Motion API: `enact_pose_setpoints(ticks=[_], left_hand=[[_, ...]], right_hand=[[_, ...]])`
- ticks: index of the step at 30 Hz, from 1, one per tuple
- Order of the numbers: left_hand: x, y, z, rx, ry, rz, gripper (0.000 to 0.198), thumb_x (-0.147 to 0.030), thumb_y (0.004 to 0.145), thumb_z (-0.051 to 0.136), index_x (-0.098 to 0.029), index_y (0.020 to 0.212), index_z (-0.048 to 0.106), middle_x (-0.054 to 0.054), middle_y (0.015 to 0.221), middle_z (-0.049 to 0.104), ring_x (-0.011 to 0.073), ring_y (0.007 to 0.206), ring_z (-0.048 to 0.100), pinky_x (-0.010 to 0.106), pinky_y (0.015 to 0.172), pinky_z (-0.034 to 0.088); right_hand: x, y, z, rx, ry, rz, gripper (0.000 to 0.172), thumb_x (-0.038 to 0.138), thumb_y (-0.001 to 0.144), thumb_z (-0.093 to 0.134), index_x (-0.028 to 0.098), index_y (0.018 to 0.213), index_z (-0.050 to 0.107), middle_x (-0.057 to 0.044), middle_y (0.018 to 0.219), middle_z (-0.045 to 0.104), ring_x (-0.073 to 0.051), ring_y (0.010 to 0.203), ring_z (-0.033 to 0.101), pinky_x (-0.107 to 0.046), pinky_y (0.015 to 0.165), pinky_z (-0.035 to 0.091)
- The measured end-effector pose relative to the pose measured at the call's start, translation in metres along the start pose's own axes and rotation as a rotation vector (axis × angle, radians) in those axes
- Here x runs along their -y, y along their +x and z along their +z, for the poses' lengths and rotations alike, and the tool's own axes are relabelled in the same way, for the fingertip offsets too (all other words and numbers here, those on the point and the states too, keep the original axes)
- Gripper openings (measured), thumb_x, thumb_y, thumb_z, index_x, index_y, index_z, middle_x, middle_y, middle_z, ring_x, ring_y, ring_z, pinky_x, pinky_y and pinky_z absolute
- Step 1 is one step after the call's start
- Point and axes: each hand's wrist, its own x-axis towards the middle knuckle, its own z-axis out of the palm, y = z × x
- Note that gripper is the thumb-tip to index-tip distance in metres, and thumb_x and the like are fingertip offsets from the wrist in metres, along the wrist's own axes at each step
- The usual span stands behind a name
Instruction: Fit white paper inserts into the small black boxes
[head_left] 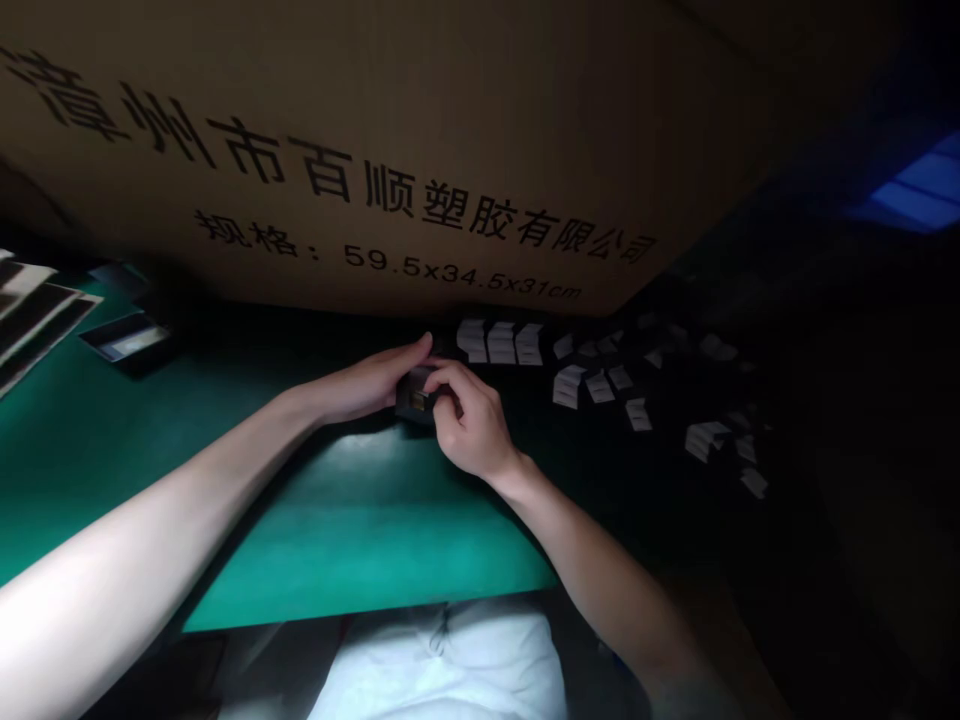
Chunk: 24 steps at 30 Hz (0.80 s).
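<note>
My left hand & right hand meet mid-scene over the far edge of the green mat, both closed on a small dark block. Left fingers wrap its left side w/ thumb stretched across the top; right thumb & fingertips pinch its right side. Too dim to tell what the block is. Just right of it, white slips sit in short rows, more scattered further right on the dark surface. Big cardboard carton w/ printed lettering stands at the far side. Far left: a dark flat tray & fanned sheets
</note>
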Motion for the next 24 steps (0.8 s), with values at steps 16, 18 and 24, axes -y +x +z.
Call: enact_pose_setpoints(ticks=[16, 18, 24], left_hand=[[0.0, 0.002, 0.0, -0.031, 0.028, 0.011, 0.053, -0.072, 0.084, 0.074, -0.02, 0.095, 0.074, 0.002, 0.088, 0.072, 0.0176, 0.084, 0.065, 0.027, 0.075, 0.054], [0.001, 0.001, -0.001, -0.045, 0.092, 0.018, 0.051, -0.071, 0.087, 0.071, -0.022, 0.101, 0.074, 0.002, 0.095, 0.072, 0.0187, 0.09, 0.065, 0.027, 0.079, 0.053], [0.002, -0.001, -0.001, -0.081, 0.33, 0.072, 0.06, -0.076, 0.092, 0.06, -0.023, 0.115, 0.075, 0.005, 0.106, 0.074, 0.0233, 0.099, 0.066, 0.029, 0.081, 0.051]], right_hand=[[0.005, 0.005, -0.017, 0.267, -0.517, -0.001, 0.025, 0.023, 0.111, 0.05, 0.019, 0.118, 0.073, -0.005, 0.117, 0.078, -0.015, 0.095, 0.077, -0.024, 0.071, 0.056], [0.013, 0.007, -0.018, 0.339, -0.66, 0.034, 0.023, 0.021, 0.11, 0.051, 0.02, 0.114, 0.074, -0.004, 0.113, 0.078, -0.015, 0.087, 0.076, -0.025, 0.063, 0.049], [0.024, 0.007, -0.013, 0.394, -0.863, 0.052, 0.022, 0.016, 0.108, 0.051, 0.02, 0.106, 0.072, -0.006, 0.105, 0.076, -0.013, 0.079, 0.072, -0.027, 0.059, 0.04]])
